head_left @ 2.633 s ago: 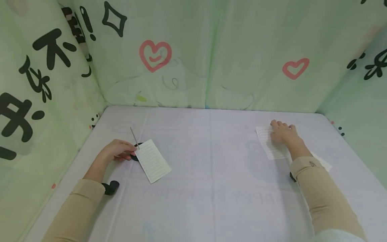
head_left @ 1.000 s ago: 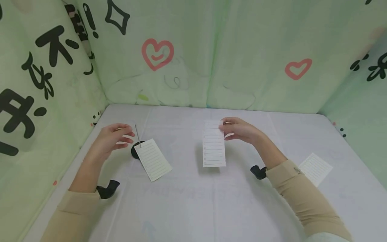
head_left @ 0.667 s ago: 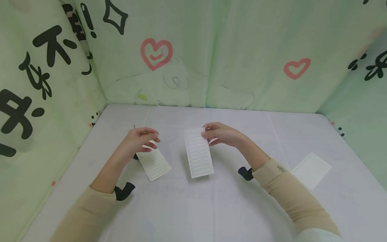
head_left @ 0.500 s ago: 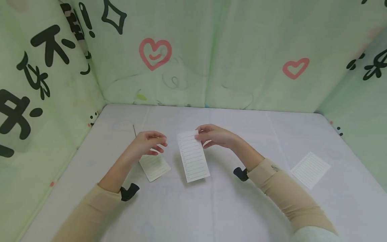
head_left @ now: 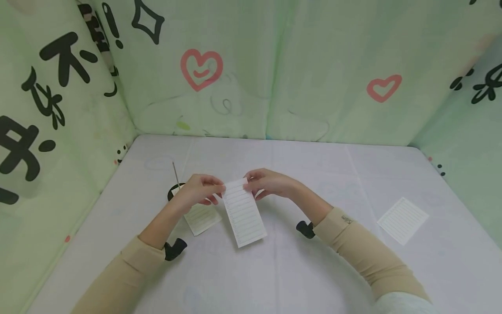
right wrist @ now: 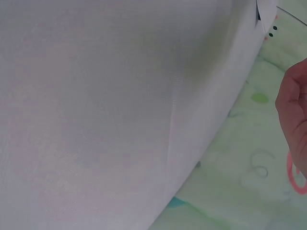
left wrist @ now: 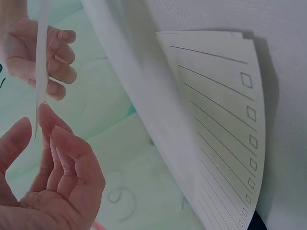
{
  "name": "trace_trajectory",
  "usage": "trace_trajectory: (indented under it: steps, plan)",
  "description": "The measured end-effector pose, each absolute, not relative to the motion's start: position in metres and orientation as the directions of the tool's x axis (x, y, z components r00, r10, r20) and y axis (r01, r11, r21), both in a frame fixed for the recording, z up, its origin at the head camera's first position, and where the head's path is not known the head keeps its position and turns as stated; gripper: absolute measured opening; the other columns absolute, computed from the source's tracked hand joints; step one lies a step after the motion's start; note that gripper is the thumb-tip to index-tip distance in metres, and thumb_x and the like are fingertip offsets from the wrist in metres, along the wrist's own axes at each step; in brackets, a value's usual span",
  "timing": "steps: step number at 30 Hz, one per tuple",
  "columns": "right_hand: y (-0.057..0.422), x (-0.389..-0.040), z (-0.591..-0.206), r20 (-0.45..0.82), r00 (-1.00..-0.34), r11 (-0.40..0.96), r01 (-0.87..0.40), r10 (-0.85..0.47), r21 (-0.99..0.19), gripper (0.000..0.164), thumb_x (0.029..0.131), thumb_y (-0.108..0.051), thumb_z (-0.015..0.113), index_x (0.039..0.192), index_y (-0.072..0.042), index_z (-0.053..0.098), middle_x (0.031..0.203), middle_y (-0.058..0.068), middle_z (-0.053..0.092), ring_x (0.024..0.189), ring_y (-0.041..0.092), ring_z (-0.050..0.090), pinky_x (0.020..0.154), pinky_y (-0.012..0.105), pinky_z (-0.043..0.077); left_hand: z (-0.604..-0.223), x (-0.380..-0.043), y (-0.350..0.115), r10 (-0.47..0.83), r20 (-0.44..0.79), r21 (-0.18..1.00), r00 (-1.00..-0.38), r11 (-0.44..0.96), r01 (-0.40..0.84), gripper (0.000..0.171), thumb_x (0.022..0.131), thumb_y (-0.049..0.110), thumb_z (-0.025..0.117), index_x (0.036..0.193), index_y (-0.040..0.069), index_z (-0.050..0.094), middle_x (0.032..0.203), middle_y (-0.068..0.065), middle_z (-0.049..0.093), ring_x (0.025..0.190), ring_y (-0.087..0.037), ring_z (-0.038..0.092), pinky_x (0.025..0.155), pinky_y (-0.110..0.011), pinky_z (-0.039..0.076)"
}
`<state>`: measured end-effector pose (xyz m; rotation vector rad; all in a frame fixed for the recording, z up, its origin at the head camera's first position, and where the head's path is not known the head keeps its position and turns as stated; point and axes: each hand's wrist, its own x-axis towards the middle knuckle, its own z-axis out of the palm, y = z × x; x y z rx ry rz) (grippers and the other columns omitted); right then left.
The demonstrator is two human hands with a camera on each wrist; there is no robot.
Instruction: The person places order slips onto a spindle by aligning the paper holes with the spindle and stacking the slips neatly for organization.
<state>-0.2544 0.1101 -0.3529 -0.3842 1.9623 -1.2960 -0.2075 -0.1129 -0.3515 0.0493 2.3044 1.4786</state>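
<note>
My right hand [head_left: 270, 183] pinches a lined paper slip [head_left: 245, 218] by its top right corner, above the table in the head view. My left hand [head_left: 198, 189] reaches to the slip's top left corner. In the left wrist view its index fingertip is right at the slip's edge, the thumb apart on the other side. Behind the left hand stands a paper spike [head_left: 175, 172], a thin metal rod on a round black base [head_left: 171, 192]. Lined slips [head_left: 201, 219] lie at its foot, partly hidden by the left hand. Only part of the right hand [right wrist: 293, 112] shows in the right wrist view.
Another lined slip [head_left: 403, 221] lies at the right on the white-covered table [head_left: 313, 270]. Green printed curtains [head_left: 321, 65] enclose the back and sides. A black camera mount [head_left: 175, 249] sits at the left wrist, another [head_left: 305, 229] at the right.
The right hand picked up a slip from the right and brought it left to the middle. The left hand left the spike's base and moved right to meet the slip's corner.
</note>
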Motion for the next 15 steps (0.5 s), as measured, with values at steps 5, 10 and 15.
trace_trajectory:
  steps: [5,10,15]
  plan:
    - [0.1078,-0.2510,-0.3525,-0.421,-0.675,0.446,0.150,-0.606,-0.882,0.016,0.090,-0.011,0.054,0.103,-0.002,0.050,0.089,0.005,0.061,0.077,0.017,0.056,0.074,0.032,0.050,-0.3526,-0.2052,-0.1136,0.243,-0.305,0.872,-0.921,0.461,-0.167,0.026,0.089,0.019,0.060,0.106,0.000,0.062,0.087,-0.010,0.066,0.066,-0.017,0.061,0.074,-0.038,0.050]
    - [0.1067,-0.2483,-0.3503,-0.413,-0.667,0.438,0.142,-0.620,-0.888,0.017,0.091,-0.011,0.054,0.105,-0.002,0.050,0.091,0.006,0.061,0.079,0.018,0.056,0.076,0.032,0.050,-0.3528,-0.2041,-0.1149,0.236,-0.295,0.872,-0.926,0.463,-0.160,0.025,0.088,0.018,0.060,0.105,-0.001,0.063,0.084,-0.009,0.066,0.065,-0.016,0.061,0.073,-0.037,0.048]
    - [0.1060,-0.2463,-0.3481,-0.390,-0.658,0.401,0.143,-0.644,-0.905,0.015,0.092,-0.011,0.053,0.103,-0.002,0.049,0.090,0.004,0.062,0.077,0.018,0.056,0.075,0.031,0.049,-0.3517,-0.2049,-0.1189,0.202,-0.295,0.864,-0.934,0.474,-0.170,0.027,0.088,0.021,0.062,0.105,0.000,0.063,0.086,-0.009,0.066,0.071,-0.022,0.063,0.073,-0.036,0.049]
